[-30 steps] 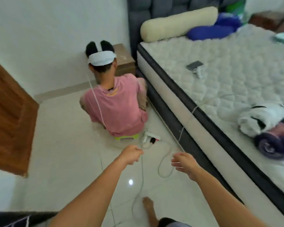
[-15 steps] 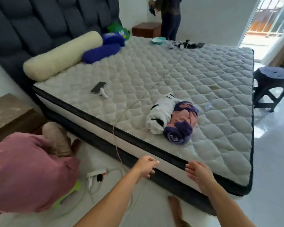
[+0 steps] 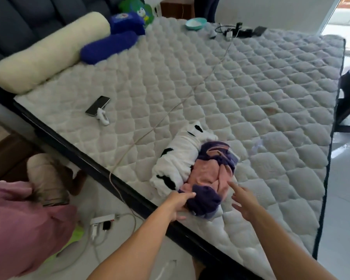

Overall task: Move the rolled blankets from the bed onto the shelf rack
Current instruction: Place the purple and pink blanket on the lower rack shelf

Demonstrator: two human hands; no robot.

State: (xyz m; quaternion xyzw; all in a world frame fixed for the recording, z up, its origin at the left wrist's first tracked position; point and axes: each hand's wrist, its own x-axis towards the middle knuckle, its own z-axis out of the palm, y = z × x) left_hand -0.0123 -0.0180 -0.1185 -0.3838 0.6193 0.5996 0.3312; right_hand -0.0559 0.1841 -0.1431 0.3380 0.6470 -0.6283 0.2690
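So, quick rundown working outward from the purple-and-pink blanket roll:

Left hand: right at the near end of the purple-and-pink roll, fingers closing on the dark purple end, thumb tucked under it. Looks like a grasp just forming, nothing lifted yet.

Right hand: released, fingers spread, index tip at or just touching the roll's right side. Holding nothing so far.

Purple-and-pink roll: lying on the mattress close to its near edge, long way pointing off toward the far side.

White roll with black patches: pressed against the left side of the purple-and-pink one, same direction, nobody touching it.

Cable: thin one running past the left of the white roll and dropping over the mattress edge to a power strip on the floor. Not under the rolls as far as I can see.

Person in pink: crouched on the floor, left of the rolls, below the mattress edge.

Phone: further left and back from the rolls.

Cream bolster and blue pillow: way back by the headboard.

Progress: basically at the start, I'd say. Both rolls are on the bed and no shelf rack is in view. What's left is lifting, carrying and shelving both.
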